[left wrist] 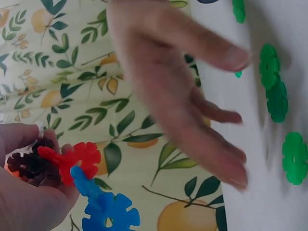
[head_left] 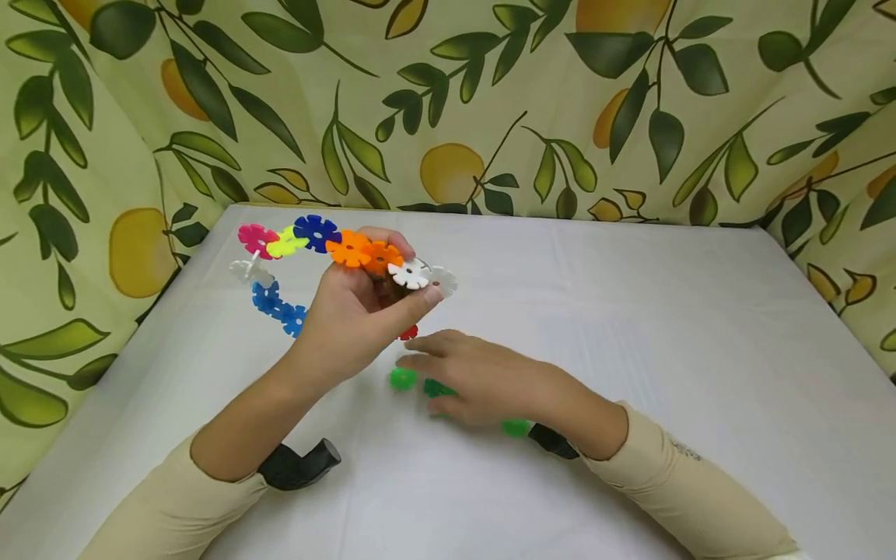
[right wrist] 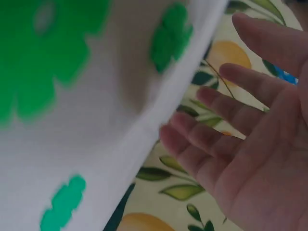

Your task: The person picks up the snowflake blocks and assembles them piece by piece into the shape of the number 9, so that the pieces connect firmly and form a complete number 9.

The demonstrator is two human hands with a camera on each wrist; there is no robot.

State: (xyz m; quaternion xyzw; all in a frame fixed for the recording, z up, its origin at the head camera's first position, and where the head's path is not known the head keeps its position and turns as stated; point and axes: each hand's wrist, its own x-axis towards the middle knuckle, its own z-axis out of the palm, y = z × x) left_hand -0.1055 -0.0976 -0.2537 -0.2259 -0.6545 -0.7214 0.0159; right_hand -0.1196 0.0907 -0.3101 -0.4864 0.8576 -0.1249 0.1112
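Observation:
My left hand [head_left: 336, 327] grips a curved chain of flower-shaped interlocking discs [head_left: 348, 248], raised over the table. Pink, yellow, dark blue, orange, white and blue discs show along it in the head view. Red discs [left wrist: 85, 161] and dark brown discs [left wrist: 30, 163] also appear by the left fingers in the left wrist view. My right hand [head_left: 483, 377] holds nothing; its fingers reach loosely out over several green discs [head_left: 402, 379]. Two green discs [left wrist: 269, 65] overlap each other on the cloth, and another green disc [left wrist: 294, 159] lies beside them. In the head view the right hand partly hides them.
A white cloth covers the table [head_left: 700, 334]. Behind and at both sides hangs a curtain [head_left: 280, 101] printed with leaves and fruit. A black wrist mount [head_left: 301, 464] sticks out under the left sleeve, and another black mount [head_left: 553, 441] under the right wrist.

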